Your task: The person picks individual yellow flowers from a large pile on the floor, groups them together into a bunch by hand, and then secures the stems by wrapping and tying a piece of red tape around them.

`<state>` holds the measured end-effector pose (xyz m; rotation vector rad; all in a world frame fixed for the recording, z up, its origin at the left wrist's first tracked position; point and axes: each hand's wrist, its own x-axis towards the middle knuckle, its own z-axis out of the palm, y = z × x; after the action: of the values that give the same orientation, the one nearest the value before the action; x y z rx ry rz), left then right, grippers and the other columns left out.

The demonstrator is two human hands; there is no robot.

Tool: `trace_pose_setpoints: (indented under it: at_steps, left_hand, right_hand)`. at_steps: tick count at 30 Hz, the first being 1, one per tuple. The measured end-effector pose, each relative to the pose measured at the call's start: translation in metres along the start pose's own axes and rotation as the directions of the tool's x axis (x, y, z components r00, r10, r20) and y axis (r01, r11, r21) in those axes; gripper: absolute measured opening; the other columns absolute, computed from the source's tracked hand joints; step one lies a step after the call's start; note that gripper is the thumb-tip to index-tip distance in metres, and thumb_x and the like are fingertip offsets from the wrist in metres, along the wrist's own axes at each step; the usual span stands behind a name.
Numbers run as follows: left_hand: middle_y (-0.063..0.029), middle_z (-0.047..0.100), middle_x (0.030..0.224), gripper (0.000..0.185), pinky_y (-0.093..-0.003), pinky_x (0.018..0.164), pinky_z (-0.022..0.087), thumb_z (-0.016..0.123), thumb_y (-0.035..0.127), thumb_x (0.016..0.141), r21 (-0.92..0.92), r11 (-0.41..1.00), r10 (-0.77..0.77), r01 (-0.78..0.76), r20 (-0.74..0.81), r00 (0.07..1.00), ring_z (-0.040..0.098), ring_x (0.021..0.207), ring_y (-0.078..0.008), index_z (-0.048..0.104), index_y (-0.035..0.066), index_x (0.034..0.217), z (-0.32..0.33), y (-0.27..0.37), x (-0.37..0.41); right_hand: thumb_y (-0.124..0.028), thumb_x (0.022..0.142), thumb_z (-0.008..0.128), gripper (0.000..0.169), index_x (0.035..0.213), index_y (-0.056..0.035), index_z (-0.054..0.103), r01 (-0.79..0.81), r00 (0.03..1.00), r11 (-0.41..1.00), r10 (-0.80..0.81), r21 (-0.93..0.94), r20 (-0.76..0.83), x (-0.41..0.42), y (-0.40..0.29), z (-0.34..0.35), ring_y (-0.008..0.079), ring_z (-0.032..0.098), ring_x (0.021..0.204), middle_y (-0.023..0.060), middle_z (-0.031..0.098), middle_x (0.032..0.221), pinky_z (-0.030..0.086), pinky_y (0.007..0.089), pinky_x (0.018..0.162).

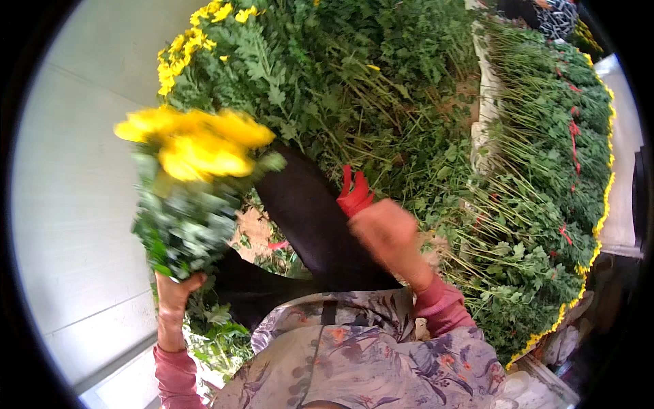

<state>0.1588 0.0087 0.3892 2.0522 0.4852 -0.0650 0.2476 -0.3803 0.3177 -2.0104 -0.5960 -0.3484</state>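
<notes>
My left hand (178,286) grips a bunch of yellow chrysanthemums (204,148) by its leafy stems, with the blooms pointing up and away from me. The blooms are blurred by motion. Over my dark-trousered leg (306,214), my right hand (386,230) is curled and blurred. Just beyond its knuckles, several red strips (354,193) lie at the edge of the leg. The blur hides whether a strip is between the right fingers.
Loose cut chrysanthemum stems (368,102) cover the floor ahead. To the right, bunches with red ties (575,138) form a long row, blooms outward, beside a pale cloth strip (483,102). A pale panel wall (92,179) bounds the left. Another person's patterned sleeve (557,18) shows top right.
</notes>
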Motion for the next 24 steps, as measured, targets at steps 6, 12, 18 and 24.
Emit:
trace_pose_setpoints:
  at_steps: [6, 12, 18, 24]
  left_hand:
    - [-0.0089, 0.062, 0.104, 0.062, -0.0313, 0.078, 0.051, 0.065, -0.003, 0.059, -0.469, 0.869, -0.21, 0.157, -0.064, 0.976, 0.061, 0.089, -0.0199, 0.054, 0.0, 0.119, 0.0, 0.005, 0.016]
    - [-0.0088, 0.065, 0.095, 0.054, -0.0315, 0.074, 0.052, 0.067, -0.007, 0.058, -0.395, 0.893, -0.266, 0.216, -0.076, 0.961, 0.062, 0.079, -0.0197, 0.057, -0.001, 0.111, -0.006, 0.006, 0.016]
    - [-0.0074, 0.065, 0.091, 0.048, -0.0295, 0.075, 0.051, 0.069, -0.009, 0.059, -0.455, 0.861, -0.296, 0.228, -0.083, 0.951, 0.062, 0.077, -0.0171, 0.06, -0.002, 0.105, -0.007, -0.002, 0.013]
    - [-0.0059, 0.065, 0.091, 0.048, -0.029, 0.075, 0.05, 0.072, -0.006, 0.058, -0.439, 0.873, -0.274, 0.213, -0.08, 0.959, 0.061, 0.078, -0.0161, 0.061, -0.001, 0.105, -0.012, -0.008, 0.014]
  right_hand:
    - [0.0, 0.084, 0.064, 0.007, 0.09, -0.0019, 0.064, -0.268, 0.955, 0.961, 0.274, 0.07, -0.112, 0.016, 0.007, -0.029, 0.017, 0.06, 0.07, 0.0067, 0.063, 0.078, 0.047, 0.0275, 0.064]
    - [-0.011, 0.076, 0.072, 0.012, 0.085, -0.0086, 0.064, 0.275, 0.944, 0.893, -0.179, -0.357, 0.277, 0.101, 0.002, -0.006, 0.0244, 0.057, 0.071, 0.0041, 0.06, 0.075, 0.044, 0.0342, 0.062]
    - [-0.026, 0.074, 0.072, 0.021, 0.082, -0.0095, 0.061, 0.413, 0.614, 0.847, 0.014, -0.336, 0.789, 0.093, 0.025, 0.052, 0.0253, 0.063, 0.076, 0.0074, 0.064, 0.083, 0.049, 0.0363, 0.064]
    - [-0.031, 0.074, 0.071, 0.033, 0.096, -0.0072, 0.064, 0.479, 0.288, 0.79, 0.271, -0.383, 0.918, 0.049, 0.086, 0.123, 0.0315, 0.066, 0.079, 0.0124, 0.065, 0.088, 0.052, 0.0413, 0.065]
